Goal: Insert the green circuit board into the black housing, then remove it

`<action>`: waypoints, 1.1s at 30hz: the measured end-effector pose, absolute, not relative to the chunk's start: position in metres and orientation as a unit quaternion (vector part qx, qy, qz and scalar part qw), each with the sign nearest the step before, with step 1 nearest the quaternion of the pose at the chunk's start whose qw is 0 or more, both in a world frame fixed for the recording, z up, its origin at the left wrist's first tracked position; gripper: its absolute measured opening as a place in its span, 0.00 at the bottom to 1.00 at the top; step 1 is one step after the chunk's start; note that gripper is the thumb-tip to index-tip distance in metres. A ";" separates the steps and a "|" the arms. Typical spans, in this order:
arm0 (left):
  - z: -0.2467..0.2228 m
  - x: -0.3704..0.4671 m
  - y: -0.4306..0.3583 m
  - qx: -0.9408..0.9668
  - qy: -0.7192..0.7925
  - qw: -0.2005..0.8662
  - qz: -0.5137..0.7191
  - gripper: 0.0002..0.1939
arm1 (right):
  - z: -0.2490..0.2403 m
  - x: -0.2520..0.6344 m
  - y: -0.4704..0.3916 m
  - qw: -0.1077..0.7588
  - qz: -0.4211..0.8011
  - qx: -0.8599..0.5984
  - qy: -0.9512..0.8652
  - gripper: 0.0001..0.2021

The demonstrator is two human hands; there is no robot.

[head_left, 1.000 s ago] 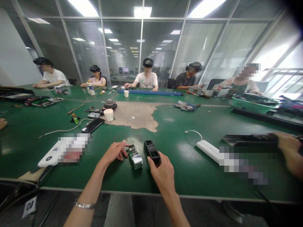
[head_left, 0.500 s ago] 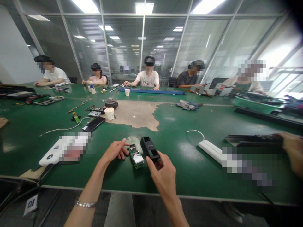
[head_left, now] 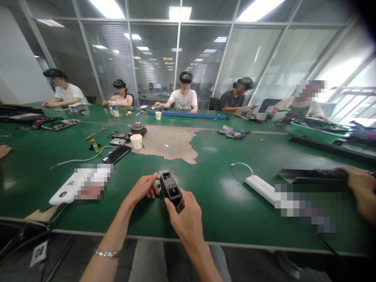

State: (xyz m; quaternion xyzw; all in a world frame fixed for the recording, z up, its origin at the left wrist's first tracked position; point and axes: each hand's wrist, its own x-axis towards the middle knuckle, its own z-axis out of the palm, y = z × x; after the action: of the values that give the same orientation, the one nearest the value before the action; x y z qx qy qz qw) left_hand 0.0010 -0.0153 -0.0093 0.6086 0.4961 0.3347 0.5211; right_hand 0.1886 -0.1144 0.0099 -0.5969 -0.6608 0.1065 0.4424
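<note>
A black plastic casing (head_left: 169,185) with rectangular openings in its face is tilted over the spot where the green circuit board lay; the board is now hidden beneath or inside it. My right hand (head_left: 187,213) grips the casing at its near end, thumb on the near left and fingers around the right side. At the casing's far left edge is my left hand (head_left: 144,187), index finger stretched toward it and the other fingers loosely bent. That fingertip seems to touch the casing or the board below; I cannot tell which.
A white power strip (head_left: 260,188) lies to the right, partly pixelated. Near another person's hand (head_left: 362,192) is a dark metal strip (head_left: 314,174). Leftward are a white device (head_left: 66,188), a black phone (head_left: 116,154) and a paper cup (head_left: 136,141). Several people sit across the green table (head_left: 223,219).
My right hand has moved the black casing leftward from beside the circuit board to over it, covering the board. My left hand has stayed almost in place.
</note>
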 end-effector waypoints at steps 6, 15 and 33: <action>-0.010 0.000 -0.015 0.625 0.489 0.514 0.327 0.36 | -0.002 0.186 -0.116 0.416 0.105 -0.606 -0.670 0.17; -0.011 0.000 -0.015 0.682 0.482 0.467 0.291 0.28 | -0.010 0.189 -0.119 0.371 0.092 -0.634 -0.672 0.21; -0.008 -0.009 -0.029 0.585 0.469 0.588 0.303 0.37 | 0.011 0.208 -0.114 0.521 0.136 -0.577 -0.615 0.19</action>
State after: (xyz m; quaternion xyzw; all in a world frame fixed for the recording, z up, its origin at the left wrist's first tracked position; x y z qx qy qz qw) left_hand -0.0095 -0.0288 -0.0077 0.5852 0.4687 0.3034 0.5880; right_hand 0.2080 -0.1137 0.0113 -0.5765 -0.6149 0.1360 0.5206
